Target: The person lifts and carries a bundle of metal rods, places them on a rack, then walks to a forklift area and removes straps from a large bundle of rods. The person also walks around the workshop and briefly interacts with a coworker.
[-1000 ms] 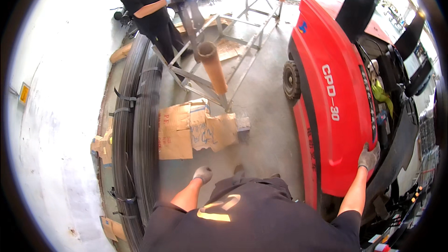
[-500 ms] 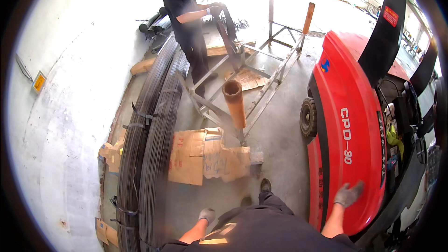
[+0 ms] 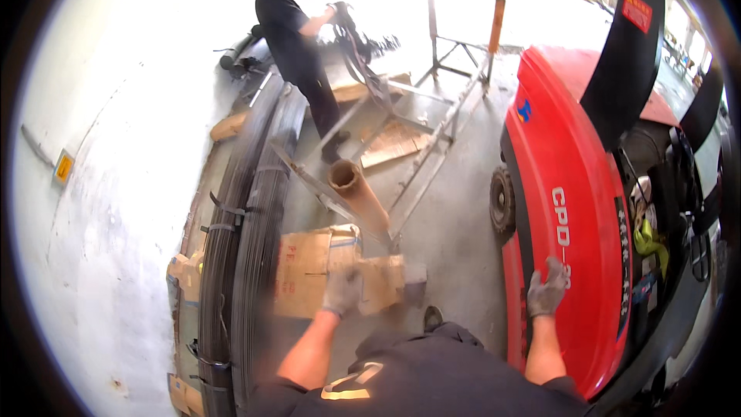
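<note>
Two hands: both are gloved in grey and are seen low in the frame, reaching up from the lower edge; no object is gripped by either.
Right hand [image 3: 546, 287]: laid flat, fingers spread, against the red bodywork at lower right; nothing is closed upon, and the palm appears to be pressed there for support.
Left hand [image 3: 341, 290]: held out in the air at lower centre, fingers loosely curled and blurred; it is seen over the cardboard, but whether that is touched cannot be told.
Forklift [image 3: 571, 208]: its red body fills the right of the frame, a small wheel showing at its left edge; black posts rise at upper right, with the cab recess at far right.
Cardboard [image 3: 309, 266]: flattened sheets are spread on the concrete floor [image 3: 455, 224] at lower centre, seemingly as padding beneath the frame's foot.
Brown tube [image 3: 356, 189]: tilted, open end upward, and propped on the metal frame at centre.
Metal frame [image 3: 432, 147]: angled bars are set across the middle, running toward the upper centre.
Wire coils [image 3: 243, 224]: dark bundles, strapped at intervals, are stood against the pale wall at centre left.
Other person [image 3: 297, 46]: dressed in black at upper centre, hands on dark material on the stand.
</note>
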The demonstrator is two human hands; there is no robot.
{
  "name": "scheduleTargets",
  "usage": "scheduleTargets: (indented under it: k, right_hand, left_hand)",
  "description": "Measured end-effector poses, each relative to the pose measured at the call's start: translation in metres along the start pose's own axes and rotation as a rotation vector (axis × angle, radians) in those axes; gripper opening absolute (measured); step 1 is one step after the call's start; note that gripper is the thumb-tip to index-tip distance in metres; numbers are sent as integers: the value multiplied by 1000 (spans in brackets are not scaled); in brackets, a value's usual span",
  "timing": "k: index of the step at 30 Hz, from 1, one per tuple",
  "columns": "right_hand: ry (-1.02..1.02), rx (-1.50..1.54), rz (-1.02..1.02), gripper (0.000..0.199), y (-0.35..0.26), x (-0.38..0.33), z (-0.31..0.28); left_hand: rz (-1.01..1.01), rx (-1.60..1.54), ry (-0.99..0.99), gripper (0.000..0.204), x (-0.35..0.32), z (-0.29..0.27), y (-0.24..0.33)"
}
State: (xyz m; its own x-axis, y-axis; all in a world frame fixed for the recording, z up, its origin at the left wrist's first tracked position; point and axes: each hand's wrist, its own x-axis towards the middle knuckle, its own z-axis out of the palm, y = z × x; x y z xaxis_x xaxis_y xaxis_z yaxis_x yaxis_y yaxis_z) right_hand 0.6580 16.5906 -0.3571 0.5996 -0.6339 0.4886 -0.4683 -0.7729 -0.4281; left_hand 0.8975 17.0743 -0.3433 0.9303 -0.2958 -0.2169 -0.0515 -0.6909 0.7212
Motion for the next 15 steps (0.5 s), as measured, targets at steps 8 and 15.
scheduleTargets:
  k: [8,15]
  right_hand:
    - [333,-340,-254,42,0,157,-91]
    - [4,-812,234,94,75,146,-106]
  left_hand:
    - [677,353,677,24,169,-172,143]
    - [376,466,296,43,259,-103,115]
